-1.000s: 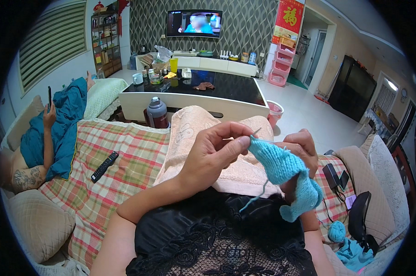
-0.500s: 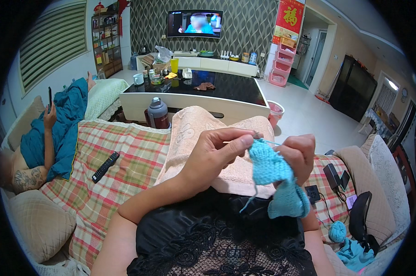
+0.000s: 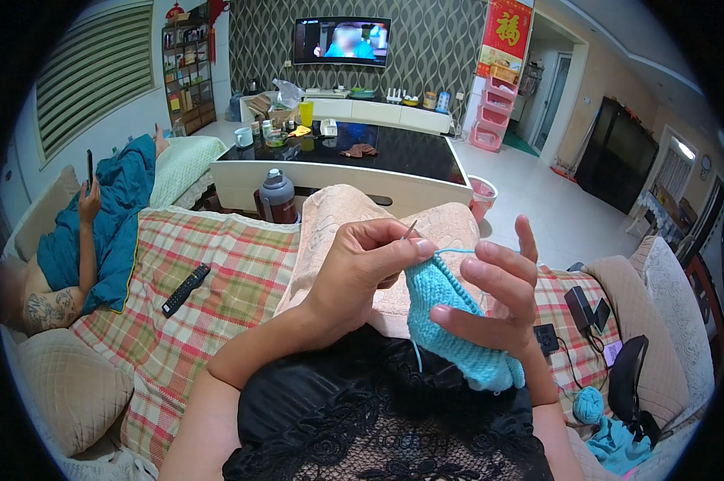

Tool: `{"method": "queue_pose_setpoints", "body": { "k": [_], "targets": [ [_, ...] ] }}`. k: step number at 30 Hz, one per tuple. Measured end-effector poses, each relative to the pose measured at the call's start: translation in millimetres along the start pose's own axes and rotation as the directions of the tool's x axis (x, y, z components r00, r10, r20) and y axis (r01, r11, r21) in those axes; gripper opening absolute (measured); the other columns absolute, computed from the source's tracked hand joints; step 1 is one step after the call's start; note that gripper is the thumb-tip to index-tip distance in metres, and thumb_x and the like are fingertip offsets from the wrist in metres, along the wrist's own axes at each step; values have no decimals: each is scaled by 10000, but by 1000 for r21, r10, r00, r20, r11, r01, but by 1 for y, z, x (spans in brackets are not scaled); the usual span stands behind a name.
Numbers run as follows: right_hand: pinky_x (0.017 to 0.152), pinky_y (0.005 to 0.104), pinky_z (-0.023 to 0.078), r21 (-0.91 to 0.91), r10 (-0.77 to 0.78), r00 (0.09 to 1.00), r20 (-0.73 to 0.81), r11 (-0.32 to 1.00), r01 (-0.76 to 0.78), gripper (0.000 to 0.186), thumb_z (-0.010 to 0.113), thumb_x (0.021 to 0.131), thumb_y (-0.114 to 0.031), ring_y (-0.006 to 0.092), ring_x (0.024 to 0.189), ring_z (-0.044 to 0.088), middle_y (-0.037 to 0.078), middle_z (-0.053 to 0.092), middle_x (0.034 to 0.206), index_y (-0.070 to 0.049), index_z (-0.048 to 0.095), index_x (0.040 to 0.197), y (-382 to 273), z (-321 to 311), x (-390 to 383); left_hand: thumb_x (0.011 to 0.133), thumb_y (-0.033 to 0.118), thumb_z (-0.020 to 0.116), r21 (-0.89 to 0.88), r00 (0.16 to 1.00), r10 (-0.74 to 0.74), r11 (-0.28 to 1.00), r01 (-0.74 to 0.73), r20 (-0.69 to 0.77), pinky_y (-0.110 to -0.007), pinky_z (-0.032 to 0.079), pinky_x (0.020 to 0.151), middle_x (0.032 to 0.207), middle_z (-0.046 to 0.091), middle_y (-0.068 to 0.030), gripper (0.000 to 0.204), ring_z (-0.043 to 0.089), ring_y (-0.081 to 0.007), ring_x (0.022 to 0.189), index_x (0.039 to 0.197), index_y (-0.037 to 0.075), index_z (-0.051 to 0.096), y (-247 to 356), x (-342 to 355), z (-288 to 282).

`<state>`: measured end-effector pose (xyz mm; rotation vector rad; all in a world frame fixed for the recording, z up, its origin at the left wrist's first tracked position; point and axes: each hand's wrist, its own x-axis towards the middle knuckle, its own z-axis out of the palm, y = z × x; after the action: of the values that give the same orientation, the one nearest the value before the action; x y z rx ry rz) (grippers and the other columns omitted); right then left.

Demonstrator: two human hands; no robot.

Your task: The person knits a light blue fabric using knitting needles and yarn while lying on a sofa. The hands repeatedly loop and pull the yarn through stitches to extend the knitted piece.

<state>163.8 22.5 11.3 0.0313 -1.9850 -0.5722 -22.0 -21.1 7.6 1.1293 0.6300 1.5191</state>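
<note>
Above my lap, a turquoise piece of knitting [image 3: 446, 309] hangs from a thin knitting needle [image 3: 411, 230]. My left hand [image 3: 366, 260] pinches the needle and the knitting's top corner between thumb and fingers. On the other side my right hand [image 3: 502, 297] has its fingers spread, the thumb in front of the knitting. A strand of turquoise yarn [image 3: 455, 251] runs from the needle to the right fingers; how it passes round them is hard to make out. A loose yarn tail [image 3: 417, 357] dangles below the left edge.
A peach towel [image 3: 330, 216] covers my legs. To the right lie a turquoise yarn ball [image 3: 588, 405], turquoise fabric [image 3: 618, 445] and a black pouch [image 3: 628, 377]. A remote [image 3: 185, 290] rests on the plaid cover to the left, where another person's hand [image 3: 89, 200] holds a phone. Ahead stands a coffee table [image 3: 402, 152].
My right hand has gone from closed fingers to spread ones. The knitting has swung left and now spreads flatter, and the needle tip shows above my left hand.
</note>
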Motion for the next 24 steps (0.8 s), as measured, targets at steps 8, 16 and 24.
{"method": "queue_pose_setpoints", "body": {
  "k": [8, 16, 24],
  "targets": [
    [1095, 497, 241, -36, 27, 997, 76, 999, -24, 249, 770, 628, -122, 153, 1000, 585, -43, 591, 1051, -250, 647, 802, 5, -9, 7, 796, 148, 685, 112, 999, -2, 994, -2, 33, -163, 329, 523, 713, 612, 20, 96, 476, -14, 599, 824, 59, 665, -1, 1, 1],
    [1022, 486, 353, -16, -63, 995, 81, 998, 65, 141, 667, 635, -76, 177, 799, 666, 27, 630, 853, -135, 541, 611, 5, -20, 24, 792, 148, 691, 47, 995, -44, 998, 40, 87, -171, 290, 493, 679, 575, 38, 97, 418, -9, 561, 803, 60, 652, -3, 4, 3],
    [469, 271, 348, -36, 205, 975, 91, 979, -202, 214, 709, 643, -190, 136, 575, 550, 11, 557, 610, -103, 517, 605, 8, -16, 24, 816, 149, 678, 115, 982, -68, 992, 48, 176, -173, 355, 516, 692, 576, 22, 102, 465, -28, 581, 816, 49, 660, 7, 1, 4]
  ]
}}
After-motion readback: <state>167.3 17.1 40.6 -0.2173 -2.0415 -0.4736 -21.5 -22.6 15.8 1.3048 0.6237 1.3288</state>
